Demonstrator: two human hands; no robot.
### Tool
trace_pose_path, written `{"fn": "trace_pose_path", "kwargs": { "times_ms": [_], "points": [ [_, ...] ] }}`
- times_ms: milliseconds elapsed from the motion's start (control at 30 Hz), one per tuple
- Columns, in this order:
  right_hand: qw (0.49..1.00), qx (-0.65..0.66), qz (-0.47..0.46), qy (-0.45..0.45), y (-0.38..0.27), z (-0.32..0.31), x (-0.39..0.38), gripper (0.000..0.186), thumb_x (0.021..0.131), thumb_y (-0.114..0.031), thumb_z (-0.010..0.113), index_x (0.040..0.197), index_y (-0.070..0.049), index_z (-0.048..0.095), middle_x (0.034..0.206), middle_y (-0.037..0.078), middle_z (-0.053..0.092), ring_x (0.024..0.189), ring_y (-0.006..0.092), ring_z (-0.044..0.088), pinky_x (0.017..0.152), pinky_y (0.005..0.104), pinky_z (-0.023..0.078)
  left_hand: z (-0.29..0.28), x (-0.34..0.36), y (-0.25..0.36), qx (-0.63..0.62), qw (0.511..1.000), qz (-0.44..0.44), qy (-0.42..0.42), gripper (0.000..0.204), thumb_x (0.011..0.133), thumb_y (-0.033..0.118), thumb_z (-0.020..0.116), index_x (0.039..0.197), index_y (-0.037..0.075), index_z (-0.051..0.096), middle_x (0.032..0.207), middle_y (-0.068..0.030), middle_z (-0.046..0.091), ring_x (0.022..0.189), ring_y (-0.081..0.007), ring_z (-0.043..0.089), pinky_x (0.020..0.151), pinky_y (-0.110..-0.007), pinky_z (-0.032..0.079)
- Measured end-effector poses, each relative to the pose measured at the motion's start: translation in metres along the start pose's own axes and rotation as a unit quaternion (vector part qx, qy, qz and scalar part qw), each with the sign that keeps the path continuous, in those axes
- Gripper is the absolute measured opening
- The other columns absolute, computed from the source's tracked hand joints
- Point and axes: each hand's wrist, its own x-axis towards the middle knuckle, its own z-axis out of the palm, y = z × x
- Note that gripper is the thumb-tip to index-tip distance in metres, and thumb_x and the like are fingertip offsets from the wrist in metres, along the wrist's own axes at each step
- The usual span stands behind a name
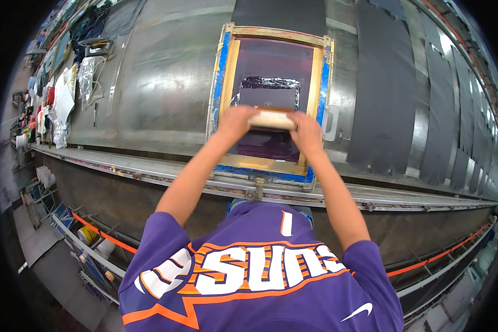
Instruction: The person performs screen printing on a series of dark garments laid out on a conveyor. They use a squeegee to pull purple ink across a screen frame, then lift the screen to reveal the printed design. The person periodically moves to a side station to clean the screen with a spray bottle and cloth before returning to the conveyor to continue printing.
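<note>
1. The wide scraper (272, 119), with its pale handle, is held across the framed screen (317, 83), a little past the middle, toward the person.
2. Its left end is gripped by the left hand (236, 123) and its right end by the right hand (307, 133). The fingers look blurred, so how each one is placed cannot be told.
3. The scraper should be held level and straight, so that the shiny dark paint (268, 83) is spread evenly.
4. The same push should be given at both ends, or one side may come out too thin.
5. One smooth stroke seems best, as a line could be left by a stop in the middle.
6. The hands should be kept clear of the yellow sides and the blue tape (223, 61).
7. The screen should not be bumped. It lies flat on the metal worktop (160, 99), beside the long rail (122, 167), and the paint could be smudged by a slip.
</note>
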Motion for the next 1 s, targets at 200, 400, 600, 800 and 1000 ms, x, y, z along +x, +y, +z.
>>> {"fn": "trace_pose_path", "kwargs": {
  "times_ms": [200, 400, 600, 800, 1000],
  "points": [
    [0.998, 0.049, 0.004, -0.047, -0.016, -0.01, -0.053, 0.046, 0.071, -0.016, 0.081, 0.115, -0.009, 0.069, 0.122, 0.009, 0.066, 0.116, 0.0289, 0.06, 0.097, 0.0429, 0.049, 0.009, -0.073, 0.018, -0.024, 0.999, 0.022, 0.023, 0.039, 0.072, -0.001, 0.07, 0.109, 0.009, 0.073, 0.111, -0.0103, 0.072, 0.101, -0.0305, 0.068, 0.091, -0.041, 0.054],
    [0.957, 0.107, 0.174, 0.205, 0.074, -0.049, -0.009, 0.047, 0.084, -0.032, 0.078, 0.122, -0.008, 0.066, 0.122, 0.015, 0.064, 0.112, 0.0278, 0.06, 0.092, 0.0402, 0.047, -0.016, -0.084, 0.048, -0.121, 0.959, -0.24, 0.09, 0.028, 0.081, 0.019, 0.072, 0.103, 0.002, 0.072, 0.082, -0.0201, 0.069, 0.077, -0.0371, 0.069, 0.071, -0.041, 0.053],
    [0.924, 0.217, 0.214, 0.232, 0.111, -0.001, 0.009, 0.032, 0.093, -0.022, 0.064, 0.123, -0.012, 0.063, 0.091, 0.017, 0.068, 0.082, 0.0314, 0.064, 0.077, 0.0418, 0.049, -0.004, -0.098, 0.042, -0.109, 0.923, -0.263, 0.26, 0.028, 0.087, 0.025, 0.067, 0.089, -0.003, 0.068, 0.072, -0.0236, 0.067, 0.07, -0.0408, 0.067, 0.066, -0.046, 0.05],
    [0.905, 0.257, 0.257, 0.22, 0.08, -0.022, 0.012, 0.026, 0.093, -0.018, 0.061, 0.118, -0.015, 0.063, 0.066, 0.015, 0.062, 0.066, 0.0301, 0.063, 0.066, 0.0433, 0.047, 0.007, -0.101, 0.038, 0.013, 0.928, -0.281, 0.246, 0.028, 0.09, 0.026, 0.063, 0.099, 0.001, 0.068, 0.084, -0.0249, 0.069, 0.081, -0.046, 0.066, 0.073, -0.053, 0.05],
    [0.903, 0.28, 0.254, 0.205, 0.078, -0.019, 0.011, 0.025, 0.093, -0.017, 0.061, 0.119, -0.015, 0.063, 0.062, 0.014, 0.059, 0.059, 0.027, 0.06, 0.061, 0.0429, 0.045, 0.019, -0.075, 0.03, 0.074, 0.918, -0.325, 0.217, 0.03, 0.091, 0.027, 0.061, 0.107, 0.003, 0.067, 0.088, -0.0256, 0.069, 0.085, -0.0474, 0.065, 0.078, -0.056, 0.05]
  ]
}}
